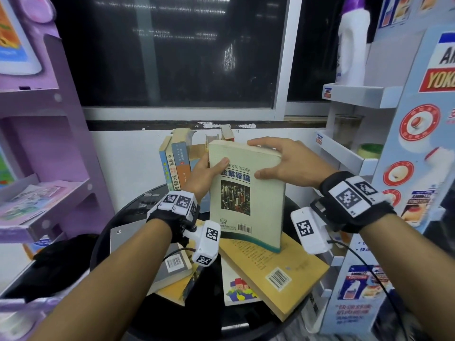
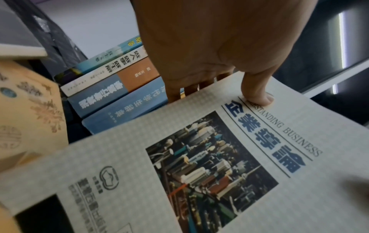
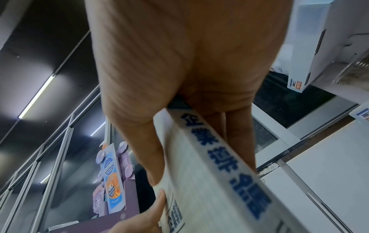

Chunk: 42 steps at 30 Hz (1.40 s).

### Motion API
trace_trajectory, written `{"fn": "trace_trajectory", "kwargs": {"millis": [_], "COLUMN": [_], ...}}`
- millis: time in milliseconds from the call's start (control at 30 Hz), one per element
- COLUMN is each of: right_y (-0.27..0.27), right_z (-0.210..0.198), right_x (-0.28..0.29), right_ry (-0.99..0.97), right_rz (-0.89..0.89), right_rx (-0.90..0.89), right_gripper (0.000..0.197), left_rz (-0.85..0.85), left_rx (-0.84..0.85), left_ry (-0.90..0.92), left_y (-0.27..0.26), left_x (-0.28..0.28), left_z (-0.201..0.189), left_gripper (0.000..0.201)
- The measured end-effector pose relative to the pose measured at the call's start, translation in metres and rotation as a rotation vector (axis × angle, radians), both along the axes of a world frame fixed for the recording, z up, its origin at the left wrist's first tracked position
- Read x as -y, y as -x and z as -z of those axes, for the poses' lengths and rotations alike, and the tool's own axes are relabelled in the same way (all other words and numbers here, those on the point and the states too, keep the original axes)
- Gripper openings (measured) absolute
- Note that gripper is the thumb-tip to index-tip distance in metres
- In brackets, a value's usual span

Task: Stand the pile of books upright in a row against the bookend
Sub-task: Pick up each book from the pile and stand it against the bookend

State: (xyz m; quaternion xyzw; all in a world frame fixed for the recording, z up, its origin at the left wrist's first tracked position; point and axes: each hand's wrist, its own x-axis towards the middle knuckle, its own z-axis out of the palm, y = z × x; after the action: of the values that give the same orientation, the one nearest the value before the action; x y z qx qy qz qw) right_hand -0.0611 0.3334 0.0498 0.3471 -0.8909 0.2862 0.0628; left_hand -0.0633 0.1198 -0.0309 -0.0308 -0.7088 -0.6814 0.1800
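Observation:
A pale green book [image 1: 248,193] titled "Understanding Business" stands upright in the air over the pile, its cover facing me. My left hand [image 1: 209,168] grips its left edge, thumb [image 2: 257,94] on the cover and fingers behind. My right hand [image 1: 278,158] holds its top right corner, with fingers over the top edge and along the spine [image 3: 219,157]. Just left of it, a short row of books [image 1: 174,163] stands slightly tilted at the back of the table. Below lie a yellow book [image 1: 278,267], a white book [image 1: 238,286] and a grey book [image 1: 172,262]. I cannot make out the bookend.
The books rest on a round black table [image 1: 118,217]. A purple display shelf [image 1: 44,143] stands close on the left, a white and blue product rack [image 1: 357,153] close on the right. A dark window and white wall are behind. A black bag [image 1: 61,262] lies low left.

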Motion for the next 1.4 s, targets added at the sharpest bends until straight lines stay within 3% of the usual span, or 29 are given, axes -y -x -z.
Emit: {"fn": "trace_trajectory", "kwargs": {"millis": [300,533,900,1033,1133,1400], "right_y": [-0.002,0.001,0.008,0.014,0.022,0.059], "right_z": [0.000,0.009,-0.012,-0.016,-0.017,-0.029], "right_x": [0.000,-0.006,-0.021,-0.023,-0.021,0.000], "right_ry": [-0.001,0.175,0.148,0.161,0.173,0.207], "right_rz": [0.016,0.088,0.197,0.254,0.292,0.347], "right_rx": [0.010,0.021,0.000,0.007,0.010,-0.005], "right_gripper": [0.067,0.060,0.056,0.055,0.055,0.054], "left_rz": [-0.015,-0.090,-0.245,-0.263,-0.307,-0.253], "left_rx": [0.015,-0.025,-0.057,-0.023,0.012,-0.031], "left_ry": [0.097,0.132,0.520,0.626,0.740,0.826], "left_y": [-0.002,-0.001,0.030,0.045,0.057,0.091], "left_x": [0.000,0.012,0.009,0.007,0.011,0.029], "left_z": [-0.004,-0.017,-0.035,-0.037,-0.040,-0.046], "left_gripper": [0.035,0.042,0.047,0.061,0.057,0.064]}}
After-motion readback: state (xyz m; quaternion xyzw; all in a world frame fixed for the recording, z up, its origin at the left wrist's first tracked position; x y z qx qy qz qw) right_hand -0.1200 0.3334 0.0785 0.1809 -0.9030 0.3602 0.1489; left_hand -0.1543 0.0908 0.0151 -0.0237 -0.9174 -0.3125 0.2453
